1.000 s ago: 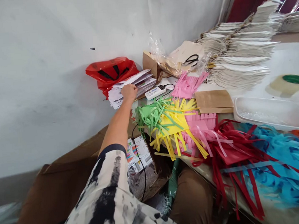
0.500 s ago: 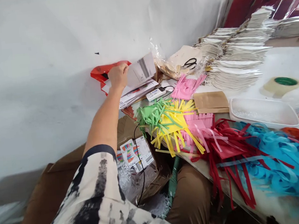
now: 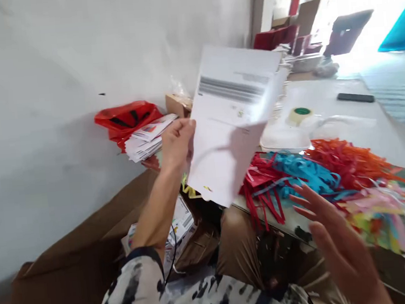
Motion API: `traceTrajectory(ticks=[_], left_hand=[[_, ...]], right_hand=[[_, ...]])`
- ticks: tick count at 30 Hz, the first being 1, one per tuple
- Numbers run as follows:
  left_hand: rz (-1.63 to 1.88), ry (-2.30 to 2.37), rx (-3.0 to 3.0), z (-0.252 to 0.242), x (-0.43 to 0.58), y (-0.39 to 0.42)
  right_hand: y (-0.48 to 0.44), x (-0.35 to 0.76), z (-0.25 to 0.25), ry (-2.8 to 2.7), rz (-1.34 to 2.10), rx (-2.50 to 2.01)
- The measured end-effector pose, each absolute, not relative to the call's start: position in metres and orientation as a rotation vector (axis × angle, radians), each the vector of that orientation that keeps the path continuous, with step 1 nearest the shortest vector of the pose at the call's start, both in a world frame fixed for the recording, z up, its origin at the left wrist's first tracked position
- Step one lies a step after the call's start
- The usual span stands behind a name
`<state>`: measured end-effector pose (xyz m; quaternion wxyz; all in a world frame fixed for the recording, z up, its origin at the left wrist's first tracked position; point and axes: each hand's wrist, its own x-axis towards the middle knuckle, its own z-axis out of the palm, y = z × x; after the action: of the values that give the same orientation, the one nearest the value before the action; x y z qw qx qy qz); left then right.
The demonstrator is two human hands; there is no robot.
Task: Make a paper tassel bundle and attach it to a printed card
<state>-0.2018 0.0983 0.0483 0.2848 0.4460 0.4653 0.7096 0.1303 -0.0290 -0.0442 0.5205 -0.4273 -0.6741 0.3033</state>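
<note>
My left hand [image 3: 179, 139] pinches the left edge of a white printed sheet [image 3: 218, 136] and holds it up in front of me. Grey bars and small print show on its upper half; a shadow falls across the lower part. My right hand [image 3: 341, 239] is raised over the table's near edge, empty, with fingers spread. Just beyond it lie fringed strips: red [image 3: 261, 175], blue [image 3: 303, 171] and orange [image 3: 359, 157]. A pile of printed papers [image 3: 145, 143] rests left of the sheet, beside a red plastic bag [image 3: 129, 120].
A tape roll [image 3: 300, 115], a white plastic tray [image 3: 285, 142] and a dark phone-like object [image 3: 355, 97] are on the white tabletop [image 3: 324, 89]. Pastel strips [image 3: 377, 207] lie at the right. Below at the left, a cardboard box [image 3: 200, 247] holds printed cards. The wall is close on the left.
My left hand has lifted the sheet off the paper pile and brought it right and nearer. My right hand has come into view. The view has turned to the right.
</note>
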Motion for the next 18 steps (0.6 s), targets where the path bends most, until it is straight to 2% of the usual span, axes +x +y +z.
traceTrajectory(ticks=[3,8,12,18], left_hand=[[1.648,1.145,1.049,-0.002,-0.13,0.068],[1.428,0.937,0.901,-0.055,-0.07,0.036],[1.409,0.853,1.05,-0.047,-0.07,0.04],[1.603,0.868,1.166,-0.009,-0.075,0.048]], right_hand=[[-0.027,0.119,-0.052,-1.484,0.951,-0.991],[-0.029,0.133,-0.061,-1.148,0.856,-1.169],[-0.031,0.169,-0.051,-0.887,0.968,-1.0],[-0.012,0.232,-0.022,-0.794,0.598,-0.717]])
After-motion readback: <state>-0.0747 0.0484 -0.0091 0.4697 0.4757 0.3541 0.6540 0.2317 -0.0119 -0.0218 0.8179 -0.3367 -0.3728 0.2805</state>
